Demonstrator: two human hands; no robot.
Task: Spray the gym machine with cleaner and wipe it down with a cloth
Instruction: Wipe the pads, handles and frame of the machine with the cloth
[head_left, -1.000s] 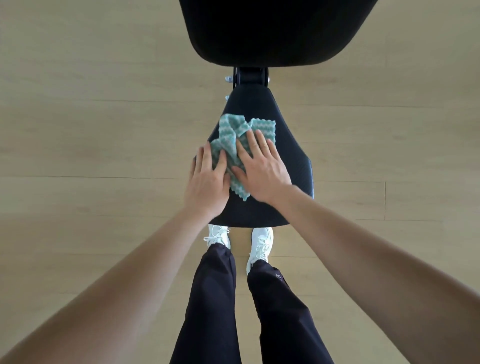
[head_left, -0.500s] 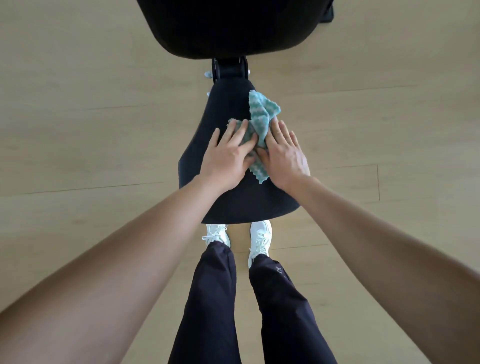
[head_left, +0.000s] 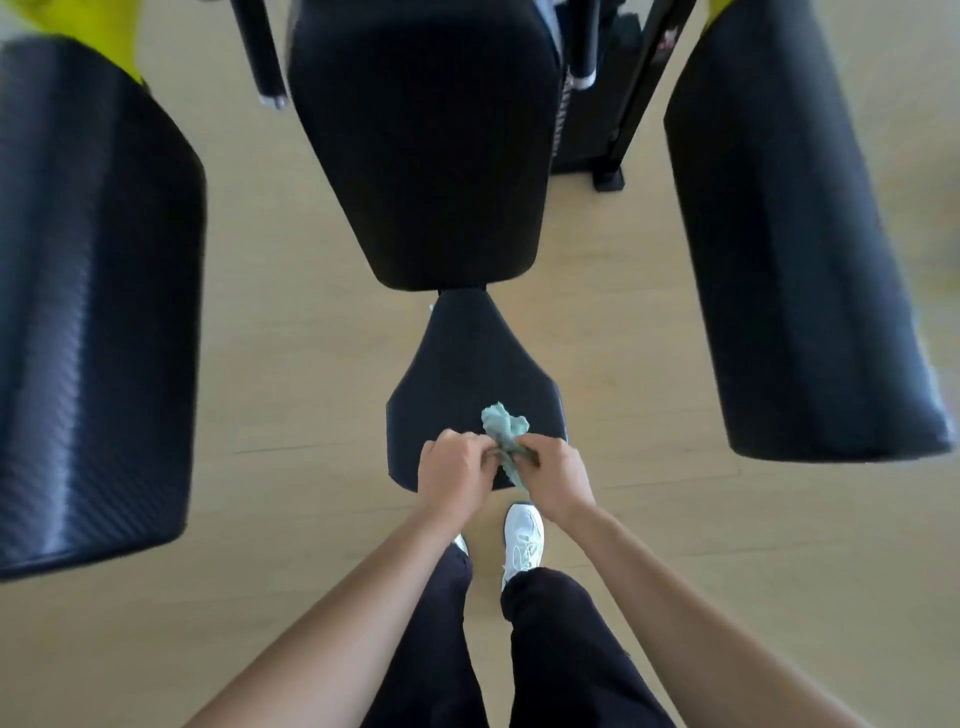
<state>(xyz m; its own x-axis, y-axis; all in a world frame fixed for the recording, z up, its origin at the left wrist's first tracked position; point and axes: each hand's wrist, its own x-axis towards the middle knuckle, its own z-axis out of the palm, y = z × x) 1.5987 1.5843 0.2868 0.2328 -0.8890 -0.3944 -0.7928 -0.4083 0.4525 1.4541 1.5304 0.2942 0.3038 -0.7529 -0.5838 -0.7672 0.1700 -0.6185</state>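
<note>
The black padded seat (head_left: 470, 364) of the gym machine lies below me, with its tall black back pad (head_left: 426, 145) behind it. Over the seat's near edge, a bunched teal cloth (head_left: 505, 426) is pinched between both hands. My left hand (head_left: 454, 473) grips its left side and my right hand (head_left: 553, 480) grips its right side. The cloth's loose end sticks up above my fingers, lifted off the seat. No spray bottle is in view.
Two large black arm pads flank the seat, one at the left (head_left: 88, 312) and one at the right (head_left: 795, 234). Black frame bars (head_left: 631, 98) stand behind the back pad. My white shoes (head_left: 522, 540) stand on the pale wood floor (head_left: 649, 519) just below the seat.
My hands stopped pressing the cloth flat on the seat, drew back to its near edge and gathered the cloth up between them. The view pulled back and up, showing the back pad and arm pads.
</note>
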